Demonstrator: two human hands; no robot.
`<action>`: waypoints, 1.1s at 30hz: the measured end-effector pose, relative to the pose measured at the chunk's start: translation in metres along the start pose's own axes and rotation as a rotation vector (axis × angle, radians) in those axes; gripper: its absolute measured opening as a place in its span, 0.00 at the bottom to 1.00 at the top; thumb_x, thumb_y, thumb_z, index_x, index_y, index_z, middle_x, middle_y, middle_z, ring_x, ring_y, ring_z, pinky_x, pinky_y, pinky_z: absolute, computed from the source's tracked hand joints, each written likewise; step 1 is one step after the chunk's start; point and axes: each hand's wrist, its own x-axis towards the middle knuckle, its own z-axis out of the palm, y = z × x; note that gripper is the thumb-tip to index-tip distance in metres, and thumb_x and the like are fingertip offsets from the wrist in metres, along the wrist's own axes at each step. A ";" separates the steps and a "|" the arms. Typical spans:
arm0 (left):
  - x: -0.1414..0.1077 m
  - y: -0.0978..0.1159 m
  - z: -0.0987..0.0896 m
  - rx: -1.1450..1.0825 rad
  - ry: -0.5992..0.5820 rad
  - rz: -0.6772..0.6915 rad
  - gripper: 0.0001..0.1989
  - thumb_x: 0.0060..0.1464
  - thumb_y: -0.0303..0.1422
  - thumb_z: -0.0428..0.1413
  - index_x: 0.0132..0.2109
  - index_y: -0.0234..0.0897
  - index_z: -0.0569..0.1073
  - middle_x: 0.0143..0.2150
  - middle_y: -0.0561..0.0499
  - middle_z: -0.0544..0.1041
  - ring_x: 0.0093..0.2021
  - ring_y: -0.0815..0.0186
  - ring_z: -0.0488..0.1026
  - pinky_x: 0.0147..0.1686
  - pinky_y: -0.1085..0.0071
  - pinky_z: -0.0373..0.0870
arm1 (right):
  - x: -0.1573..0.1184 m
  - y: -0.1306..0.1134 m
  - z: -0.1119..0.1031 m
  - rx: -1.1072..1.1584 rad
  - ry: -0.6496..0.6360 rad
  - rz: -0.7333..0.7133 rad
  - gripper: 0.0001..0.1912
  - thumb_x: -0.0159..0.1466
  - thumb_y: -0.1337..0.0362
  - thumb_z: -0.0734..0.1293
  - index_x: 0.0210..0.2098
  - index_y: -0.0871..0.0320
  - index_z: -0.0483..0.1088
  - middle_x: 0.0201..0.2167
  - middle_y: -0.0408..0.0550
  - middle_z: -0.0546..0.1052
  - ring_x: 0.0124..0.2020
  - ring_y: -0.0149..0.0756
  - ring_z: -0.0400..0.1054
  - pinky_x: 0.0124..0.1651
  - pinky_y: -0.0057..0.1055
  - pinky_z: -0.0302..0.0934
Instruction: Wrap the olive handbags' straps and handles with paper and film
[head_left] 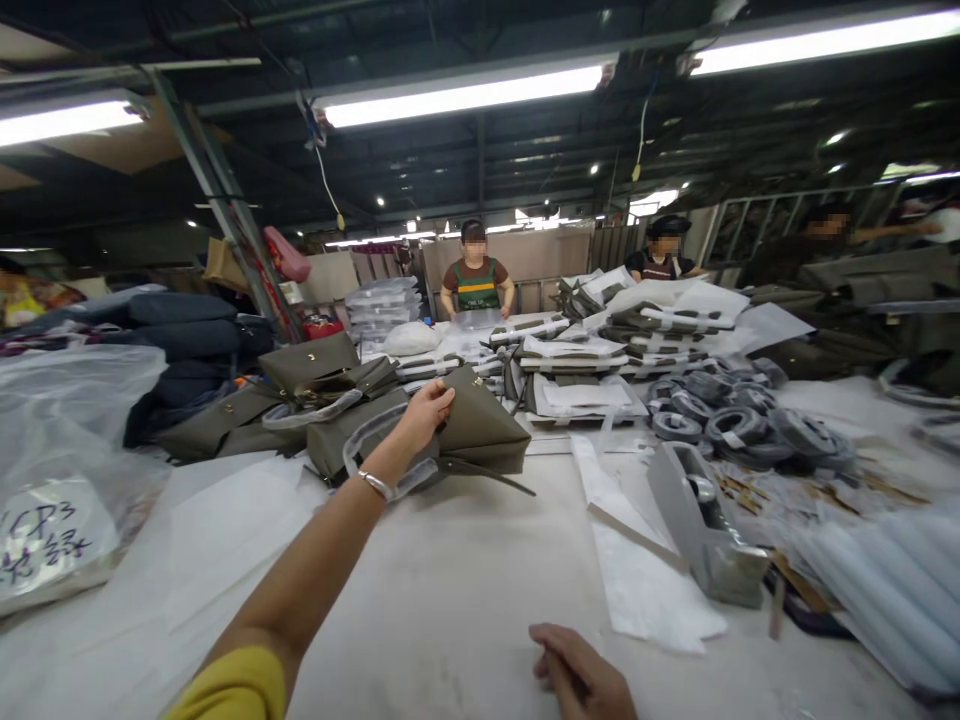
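My left hand (429,412), on an outstretched arm with a silver bangle at the wrist, grips the upper edge of an olive-green handbag (484,425). The bag is tilted over the white table, and a narrow strap (491,477) trails from its underside. Clear-wrapped handles (375,430) show by my wrist. Behind and to the left lie more olive bags (311,365) in a loose heap. Low in the view, my right hand (581,675) hovers at or just above the tabletop, holding nothing, its fingers loosely extended to the left.
A grey tape dispenser (701,530) stands right of centre beside white sheet strips (637,560). Coiled wrapped straps (731,410) are heaped behind it. Stacks of bags with white paper (577,365) line the back. A clear plastic sack (67,460) sits left. A co-worker (476,275) stands across the table.
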 end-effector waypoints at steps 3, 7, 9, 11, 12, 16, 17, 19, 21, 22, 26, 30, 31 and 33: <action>-0.028 0.049 -0.001 0.074 -0.284 -0.072 0.17 0.46 0.37 0.69 0.38 0.35 0.72 0.35 0.53 0.74 0.33 0.71 0.72 0.35 0.76 0.69 | 0.007 -0.019 -0.015 -0.087 0.027 0.098 0.16 0.68 0.57 0.63 0.53 0.52 0.71 0.45 0.50 0.79 0.41 0.37 0.77 0.43 0.27 0.73; -0.061 0.093 0.001 0.231 -0.639 -0.202 0.16 0.46 0.35 0.69 0.38 0.31 0.75 0.34 0.48 0.77 0.33 0.66 0.73 0.34 0.72 0.69 | 0.018 -0.058 -0.035 -0.319 0.193 -0.008 0.28 0.69 0.57 0.62 0.67 0.53 0.55 0.64 0.55 0.64 0.61 0.50 0.64 0.59 0.49 0.65; -0.068 0.096 0.002 0.412 -0.815 -0.188 0.15 0.51 0.38 0.65 0.41 0.33 0.75 0.37 0.47 0.78 0.35 0.65 0.74 0.37 0.71 0.70 | 0.025 -0.080 -0.042 -0.452 0.258 -0.174 0.34 0.67 0.57 0.65 0.68 0.52 0.51 0.67 0.56 0.57 0.66 0.56 0.54 0.63 0.59 0.56; -0.072 0.088 0.003 0.666 -0.868 -0.096 0.14 0.55 0.41 0.61 0.43 0.35 0.76 0.39 0.48 0.79 0.38 0.64 0.74 0.40 0.70 0.70 | 0.031 -0.098 -0.047 -0.574 0.248 -0.322 0.35 0.65 0.57 0.68 0.68 0.49 0.53 0.69 0.54 0.54 0.68 0.59 0.49 0.65 0.63 0.50; -0.075 0.080 0.002 0.771 -0.828 -0.044 0.14 0.56 0.42 0.60 0.43 0.35 0.77 0.39 0.48 0.79 0.39 0.63 0.75 0.42 0.70 0.70 | 0.034 -0.104 -0.050 -0.637 0.214 -0.361 0.33 0.64 0.58 0.68 0.66 0.48 0.56 0.69 0.52 0.54 0.69 0.60 0.48 0.66 0.63 0.47; -0.110 0.051 -0.009 0.914 -0.624 0.037 0.17 0.60 0.43 0.55 0.46 0.35 0.78 0.44 0.45 0.80 0.44 0.60 0.75 0.46 0.68 0.69 | 0.037 -0.108 -0.058 -0.822 -0.077 -0.432 0.25 0.65 0.55 0.67 0.60 0.50 0.65 0.65 0.50 0.63 0.67 0.56 0.53 0.68 0.62 0.41; -0.126 0.045 -0.013 0.917 -0.615 0.038 0.17 0.62 0.43 0.53 0.48 0.36 0.77 0.46 0.45 0.80 0.46 0.60 0.75 0.47 0.68 0.69 | 0.036 -0.107 -0.059 -0.837 -0.164 -0.444 0.25 0.66 0.54 0.66 0.61 0.52 0.64 0.64 0.51 0.65 0.66 0.53 0.55 0.68 0.59 0.43; -0.166 0.036 -0.019 0.921 -0.660 0.051 0.19 0.64 0.44 0.51 0.54 0.41 0.74 0.52 0.47 0.78 0.51 0.60 0.74 0.52 0.67 0.68 | 0.033 -0.106 -0.059 -0.847 -0.334 -0.472 0.29 0.67 0.52 0.64 0.64 0.54 0.60 0.64 0.51 0.65 0.65 0.49 0.58 0.67 0.54 0.50; -0.207 0.024 -0.023 0.946 -0.770 0.073 0.24 0.62 0.46 0.54 0.62 0.47 0.67 0.63 0.48 0.70 0.61 0.58 0.68 0.60 0.64 0.62 | 0.032 -0.107 -0.058 -0.861 -0.461 -0.477 0.36 0.65 0.47 0.66 0.67 0.54 0.56 0.67 0.51 0.61 0.66 0.50 0.56 0.65 0.53 0.55; -0.225 0.016 -0.025 0.983 -0.813 0.095 0.30 0.59 0.48 0.56 0.66 0.49 0.62 0.67 0.48 0.64 0.65 0.55 0.62 0.63 0.60 0.59 | 0.032 -0.109 -0.056 -0.870 -0.509 -0.476 0.39 0.63 0.45 0.67 0.68 0.54 0.55 0.68 0.51 0.59 0.67 0.52 0.54 0.64 0.53 0.56; -0.271 -0.017 -0.029 1.255 -0.778 0.215 0.47 0.51 0.52 0.62 0.71 0.50 0.49 0.73 0.45 0.51 0.71 0.47 0.48 0.67 0.44 0.46 | 0.047 -0.111 -0.049 -0.889 -0.637 -0.480 0.42 0.59 0.51 0.72 0.68 0.52 0.55 0.68 0.50 0.59 0.67 0.53 0.53 0.64 0.53 0.56; -0.273 -0.030 -0.028 1.427 -0.592 0.256 0.46 0.53 0.47 0.62 0.71 0.49 0.46 0.73 0.42 0.48 0.71 0.48 0.48 0.66 0.47 0.52 | 0.076 -0.108 -0.042 -0.932 -0.667 -0.464 0.42 0.59 0.58 0.73 0.68 0.54 0.54 0.69 0.52 0.57 0.68 0.52 0.51 0.66 0.51 0.55; -0.270 -0.029 -0.026 1.453 -0.572 0.273 0.47 0.53 0.47 0.63 0.71 0.49 0.46 0.73 0.42 0.47 0.71 0.48 0.48 0.65 0.47 0.53 | 0.083 -0.108 -0.041 -0.940 -0.678 -0.459 0.43 0.59 0.59 0.74 0.69 0.54 0.53 0.69 0.53 0.56 0.68 0.53 0.50 0.66 0.51 0.55; -0.264 -0.026 -0.020 1.488 -0.567 0.317 0.48 0.51 0.47 0.64 0.71 0.50 0.46 0.73 0.41 0.47 0.71 0.46 0.48 0.65 0.46 0.53 | 0.094 -0.108 -0.040 -0.930 -0.722 -0.466 0.46 0.57 0.57 0.75 0.69 0.53 0.53 0.70 0.53 0.55 0.69 0.53 0.49 0.66 0.51 0.54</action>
